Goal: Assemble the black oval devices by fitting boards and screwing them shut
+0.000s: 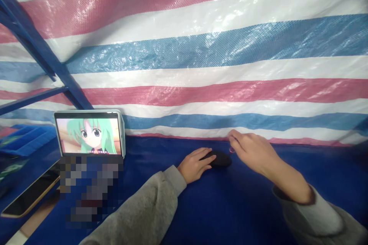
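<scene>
1. The left hand (196, 165) lies over the near end of a black oval object (220, 159), its fingers draped across the top. From the head view, it cannot be told whether this is a firm grip or a light rest.
2. The right hand (253, 154) is apart from the left, with its fingertips (232, 137) bunched at the far end of the black oval object. A small pinkish item (231, 150) shows just below them, partly hidden, and whether they are pinching it cannot be told.
3. The black oval object sits on a blue-covered table (230, 206), between the hands and close to the foot of a striped tarpaulin (184, 46).
4. As things lie, the black oval object is in both hands' reach, and the small pinkish item is right beside it. Whether the two are joined cannot be told.
5. To the left, a tablet (89, 133) stands in a case, playing an anime scene. A pixelated patch (94, 187) covers the area in front of it, and a smartphone (30, 189) lies further left, near a blue plastic crate (27, 139).
</scene>
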A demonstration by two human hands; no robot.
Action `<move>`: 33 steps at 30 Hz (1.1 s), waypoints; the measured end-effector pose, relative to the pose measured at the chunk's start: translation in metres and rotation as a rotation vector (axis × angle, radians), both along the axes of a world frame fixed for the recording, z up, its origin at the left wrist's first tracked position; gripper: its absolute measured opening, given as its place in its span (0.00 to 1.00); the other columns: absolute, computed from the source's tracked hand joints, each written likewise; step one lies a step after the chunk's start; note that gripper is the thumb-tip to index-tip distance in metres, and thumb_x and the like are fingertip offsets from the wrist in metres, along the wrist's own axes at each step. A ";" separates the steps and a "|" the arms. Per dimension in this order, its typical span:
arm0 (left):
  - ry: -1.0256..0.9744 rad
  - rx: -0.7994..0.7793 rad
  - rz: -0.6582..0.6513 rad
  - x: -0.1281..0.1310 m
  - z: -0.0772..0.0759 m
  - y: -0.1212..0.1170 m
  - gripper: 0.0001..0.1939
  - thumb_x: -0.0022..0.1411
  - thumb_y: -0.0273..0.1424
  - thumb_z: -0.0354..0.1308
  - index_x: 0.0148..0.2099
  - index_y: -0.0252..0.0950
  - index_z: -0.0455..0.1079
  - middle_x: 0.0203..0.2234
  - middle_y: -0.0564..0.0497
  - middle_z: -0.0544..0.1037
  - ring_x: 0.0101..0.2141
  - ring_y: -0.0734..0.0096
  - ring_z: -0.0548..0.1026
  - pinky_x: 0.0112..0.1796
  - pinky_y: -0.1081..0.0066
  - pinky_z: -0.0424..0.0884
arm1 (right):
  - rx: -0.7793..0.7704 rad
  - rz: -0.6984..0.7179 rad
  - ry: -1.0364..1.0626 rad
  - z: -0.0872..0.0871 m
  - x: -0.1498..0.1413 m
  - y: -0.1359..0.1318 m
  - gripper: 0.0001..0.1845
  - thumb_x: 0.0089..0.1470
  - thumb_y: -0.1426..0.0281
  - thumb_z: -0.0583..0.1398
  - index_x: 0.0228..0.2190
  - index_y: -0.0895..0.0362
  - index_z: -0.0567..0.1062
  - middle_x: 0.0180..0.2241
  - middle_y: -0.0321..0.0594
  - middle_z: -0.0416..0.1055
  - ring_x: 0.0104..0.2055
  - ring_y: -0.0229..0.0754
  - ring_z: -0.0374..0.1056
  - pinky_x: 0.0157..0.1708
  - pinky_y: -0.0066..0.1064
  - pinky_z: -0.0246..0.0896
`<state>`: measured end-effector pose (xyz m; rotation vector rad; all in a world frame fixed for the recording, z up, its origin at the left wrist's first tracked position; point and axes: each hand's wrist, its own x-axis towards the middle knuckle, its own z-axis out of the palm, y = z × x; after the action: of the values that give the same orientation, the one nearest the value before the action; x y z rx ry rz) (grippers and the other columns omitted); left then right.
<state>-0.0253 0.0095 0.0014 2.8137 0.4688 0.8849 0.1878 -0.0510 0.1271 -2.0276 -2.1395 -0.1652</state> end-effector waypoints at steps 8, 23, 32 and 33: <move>0.074 -0.012 0.012 0.007 0.001 -0.003 0.20 0.71 0.37 0.46 0.61 0.36 0.61 0.60 0.43 0.63 0.61 0.63 0.61 0.60 0.60 0.61 | 0.000 0.010 -0.031 0.003 -0.001 -0.002 0.20 0.63 0.59 0.45 0.37 0.54 0.73 0.23 0.40 0.74 0.27 0.45 0.71 0.24 0.30 0.48; 0.073 0.005 0.010 0.017 0.002 -0.008 0.20 0.70 0.35 0.49 0.61 0.37 0.60 0.60 0.42 0.63 0.61 0.62 0.61 0.60 0.59 0.61 | 0.026 0.014 0.003 -0.001 0.016 -0.009 0.15 0.61 0.66 0.47 0.41 0.52 0.72 0.32 0.40 0.77 0.29 0.43 0.72 0.26 0.30 0.51; 0.064 0.002 0.026 0.016 0.002 -0.009 0.19 0.70 0.34 0.48 0.61 0.36 0.61 0.60 0.42 0.63 0.60 0.61 0.61 0.60 0.59 0.61 | 0.017 0.026 -0.004 -0.004 0.014 -0.005 0.16 0.62 0.66 0.46 0.45 0.52 0.70 0.30 0.39 0.77 0.30 0.45 0.73 0.27 0.31 0.52; 0.064 0.000 0.027 0.016 0.001 -0.009 0.19 0.70 0.34 0.48 0.61 0.36 0.61 0.60 0.42 0.63 0.60 0.61 0.61 0.60 0.60 0.61 | 0.015 0.023 -0.012 -0.005 0.015 -0.005 0.16 0.62 0.65 0.46 0.45 0.53 0.70 0.29 0.39 0.77 0.30 0.46 0.73 0.27 0.31 0.53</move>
<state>-0.0090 0.0007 0.0029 2.8490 0.5163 0.8015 0.2025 -0.0558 0.1224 -1.9981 -2.1612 -0.1895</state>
